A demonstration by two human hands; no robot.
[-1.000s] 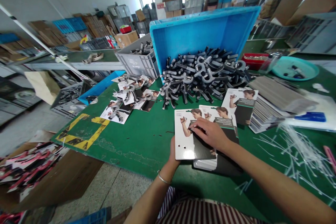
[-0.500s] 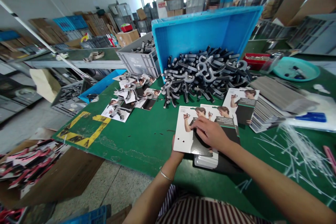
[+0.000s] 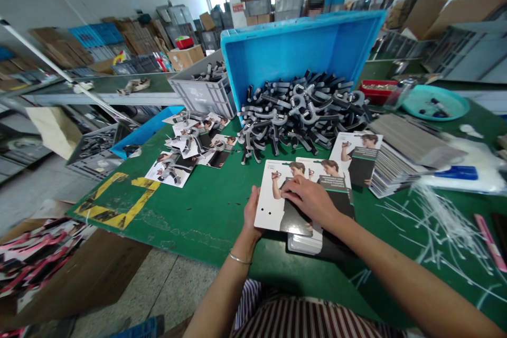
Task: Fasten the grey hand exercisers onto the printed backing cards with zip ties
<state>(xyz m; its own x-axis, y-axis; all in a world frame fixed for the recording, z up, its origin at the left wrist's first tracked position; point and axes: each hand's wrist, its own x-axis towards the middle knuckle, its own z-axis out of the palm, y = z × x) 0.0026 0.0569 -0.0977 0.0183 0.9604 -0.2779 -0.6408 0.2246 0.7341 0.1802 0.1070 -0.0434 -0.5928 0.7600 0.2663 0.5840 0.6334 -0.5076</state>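
Observation:
A white printed card (image 3: pixel 273 203) lies on top of a low stack of cards (image 3: pixel 307 243) near the front of the green table (image 3: pixel 214 206). My left hand (image 3: pixel 251 215) grips the card's left edge, fingers closed around it. On the card's dark middle rests my right hand (image 3: pixel 311 199), fingers bent and pressing down on it. Behind them a heap of grey and black hand grippers (image 3: pixel 301 113) spills from a tipped blue crate (image 3: pixel 297 50).
Finished cards with grippers (image 3: pixel 190 142) are scattered at the left. A tall card stack (image 3: pixel 400 156) and loose clear ties (image 3: pixel 439 222) lie at the right, with a teal dish (image 3: pixel 435 103) beyond. A grey crate (image 3: pixel 202 90) and a cardboard box (image 3: pixel 59 269) flank the table's left side.
The card's left edge has lifted slightly and shifted left in my left hand. My right hand has stayed on the card.

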